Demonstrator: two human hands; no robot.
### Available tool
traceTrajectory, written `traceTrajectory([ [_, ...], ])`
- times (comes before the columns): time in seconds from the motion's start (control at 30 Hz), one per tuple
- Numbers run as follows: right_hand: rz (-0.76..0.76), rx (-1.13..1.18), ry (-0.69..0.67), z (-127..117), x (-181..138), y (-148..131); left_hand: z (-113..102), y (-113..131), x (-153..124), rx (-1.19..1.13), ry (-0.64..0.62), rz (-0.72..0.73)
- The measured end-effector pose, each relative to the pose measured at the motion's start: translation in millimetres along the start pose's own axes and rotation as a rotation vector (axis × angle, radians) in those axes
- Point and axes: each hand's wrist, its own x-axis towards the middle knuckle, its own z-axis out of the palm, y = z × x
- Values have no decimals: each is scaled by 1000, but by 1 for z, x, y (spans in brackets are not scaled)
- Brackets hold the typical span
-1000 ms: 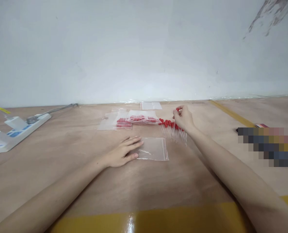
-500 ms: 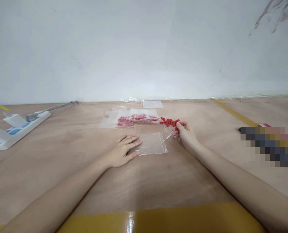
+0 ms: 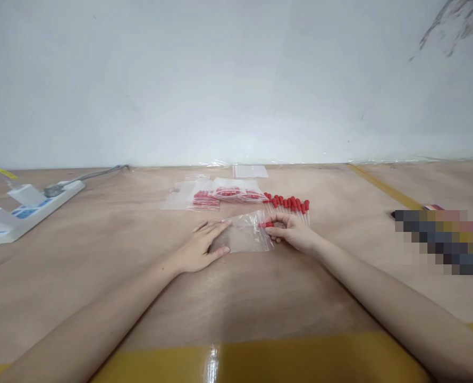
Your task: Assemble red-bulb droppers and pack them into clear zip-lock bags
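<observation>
A clear zip-lock bag [image 3: 246, 236] lies flat on the table between my hands, its zip end to the right. My left hand [image 3: 202, 247] rests palm down with fingers apart, the fingertips on the bag's left edge. My right hand [image 3: 294, 231] pinches a dropper by its red bulb [image 3: 265, 225] at the bag's right end; its glass tube is hard to make out against the plastic. Just behind my right hand, more red-bulbed droppers [image 3: 294, 204] lie in a row, clear tubes towards me.
Several bags of red-bulbed droppers [image 3: 228, 191] lie overlapping behind the open bag. Another flat bag [image 3: 250, 171] is near the wall. A white power strip [image 3: 57, 205] with plugs stands left. A blurred-out object [image 3: 444, 239] lies right. Yellow tape [image 3: 172, 364] runs along the front.
My right hand has moved left from the dropper row to the bag's mouth, bringing the dropper with it. The bag's right end now looks raised and wrinkled. My left hand has barely moved.
</observation>
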Motion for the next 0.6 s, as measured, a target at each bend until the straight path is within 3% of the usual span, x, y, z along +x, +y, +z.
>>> traceTrajectory([
  [0.43, 41, -172, -81, 7, 5, -3, 0, 0, 1, -16, 18, 11],
  [0.6, 21, -128, -6, 5, 7, -3, -1, -1, 0, -26, 34, 21],
])
